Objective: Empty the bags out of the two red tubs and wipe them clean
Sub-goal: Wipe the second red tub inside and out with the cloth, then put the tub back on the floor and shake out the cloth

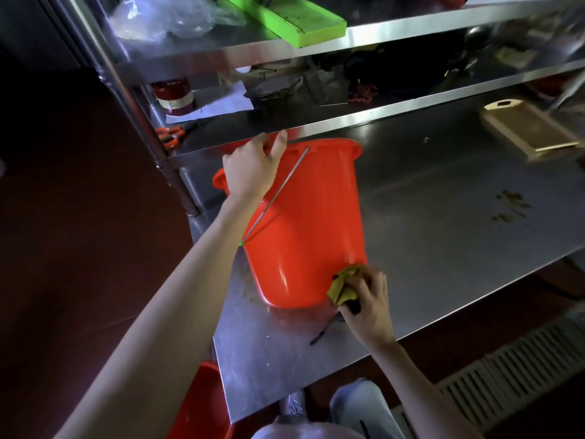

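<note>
A red tub (310, 223) lies tipped on its side on the steel table (443, 223), its rim toward the shelves and its base toward me. Its thin wire handle (275, 194) hangs across the side. My left hand (253, 167) grips the rim at the far end. My right hand (368, 301) presses a yellow cloth (343, 285) against the tub's lower right edge near the base. A second red tub (202, 403) stands on the floor under the table's near left corner, partly hidden.
Steel shelves (316, 128) rise behind the table, holding orange scissors (171, 134), a jar (174, 95), a green board (294, 17) and plastic bags (171, 17). A wooden board (528, 128) lies at the far right. Crumbs (509, 207) dot the table. A floor grate (506, 369) runs below right.
</note>
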